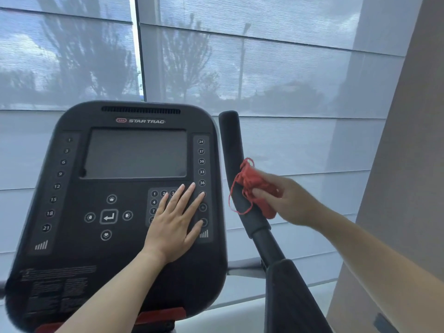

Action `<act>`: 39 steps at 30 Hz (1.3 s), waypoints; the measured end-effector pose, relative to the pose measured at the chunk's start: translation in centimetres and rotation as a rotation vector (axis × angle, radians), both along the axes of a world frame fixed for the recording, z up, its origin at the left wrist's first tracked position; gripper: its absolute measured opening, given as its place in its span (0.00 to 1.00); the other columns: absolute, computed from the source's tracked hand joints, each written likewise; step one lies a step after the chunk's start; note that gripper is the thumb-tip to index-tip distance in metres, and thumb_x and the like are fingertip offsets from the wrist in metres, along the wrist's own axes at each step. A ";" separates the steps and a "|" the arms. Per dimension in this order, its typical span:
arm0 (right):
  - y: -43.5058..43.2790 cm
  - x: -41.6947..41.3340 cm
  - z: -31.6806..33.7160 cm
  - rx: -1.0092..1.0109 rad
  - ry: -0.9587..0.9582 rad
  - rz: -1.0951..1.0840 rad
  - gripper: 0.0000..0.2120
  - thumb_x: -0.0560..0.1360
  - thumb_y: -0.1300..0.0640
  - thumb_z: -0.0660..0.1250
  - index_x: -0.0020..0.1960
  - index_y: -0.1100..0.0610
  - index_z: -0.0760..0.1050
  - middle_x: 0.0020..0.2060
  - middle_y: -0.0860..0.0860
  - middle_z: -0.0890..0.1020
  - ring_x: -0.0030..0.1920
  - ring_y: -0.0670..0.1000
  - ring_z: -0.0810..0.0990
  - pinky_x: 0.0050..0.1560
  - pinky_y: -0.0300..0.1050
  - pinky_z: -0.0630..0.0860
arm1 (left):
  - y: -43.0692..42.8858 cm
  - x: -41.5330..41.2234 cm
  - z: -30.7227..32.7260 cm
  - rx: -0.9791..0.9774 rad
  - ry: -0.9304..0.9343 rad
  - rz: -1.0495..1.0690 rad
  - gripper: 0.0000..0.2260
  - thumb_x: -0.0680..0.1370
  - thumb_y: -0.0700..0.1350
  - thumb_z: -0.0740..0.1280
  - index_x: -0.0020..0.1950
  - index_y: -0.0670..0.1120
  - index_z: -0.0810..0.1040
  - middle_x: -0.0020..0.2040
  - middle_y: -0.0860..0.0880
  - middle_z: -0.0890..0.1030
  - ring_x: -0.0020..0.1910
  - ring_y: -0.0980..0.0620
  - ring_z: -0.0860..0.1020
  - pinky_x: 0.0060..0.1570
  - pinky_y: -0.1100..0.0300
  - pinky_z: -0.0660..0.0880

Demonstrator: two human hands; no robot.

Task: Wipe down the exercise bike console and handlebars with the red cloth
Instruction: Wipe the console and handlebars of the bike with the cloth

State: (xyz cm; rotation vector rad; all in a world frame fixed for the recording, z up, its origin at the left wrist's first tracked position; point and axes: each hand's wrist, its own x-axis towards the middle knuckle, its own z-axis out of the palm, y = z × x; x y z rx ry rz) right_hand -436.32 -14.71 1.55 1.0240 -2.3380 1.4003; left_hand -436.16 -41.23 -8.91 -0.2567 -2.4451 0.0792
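The black exercise bike console [115,188] fills the left half of the view, with a dark screen [135,153] and button pads. My left hand [176,222] lies flat and open on the number keypad at the console's lower right. To the right, the black right handlebar [230,140] rises upright. My right hand [290,200] grips the bunched red cloth [254,186] and presses it against the handlebar's right side, about halfway up the foam grip. A loose red thread hangs from the cloth across the bar.
Grey roller blinds [288,80] cover the windows behind the bike. A beige wall or pillar [408,188] stands at the right edge. The handlebar's lower padded section [290,296] runs down to the bottom of the frame.
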 end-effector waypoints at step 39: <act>4.1 9.6 -0.7 -0.026 0.055 0.104 0.08 0.75 0.58 0.66 0.48 0.47 0.82 0.50 0.49 0.83 0.41 0.47 0.82 0.46 0.41 0.80 | 3.3 14.9 5.3 0.435 -0.526 -0.106 0.24 0.79 0.61 0.49 0.75 0.60 0.52 0.77 0.56 0.49 0.75 0.56 0.44 0.72 0.55 0.44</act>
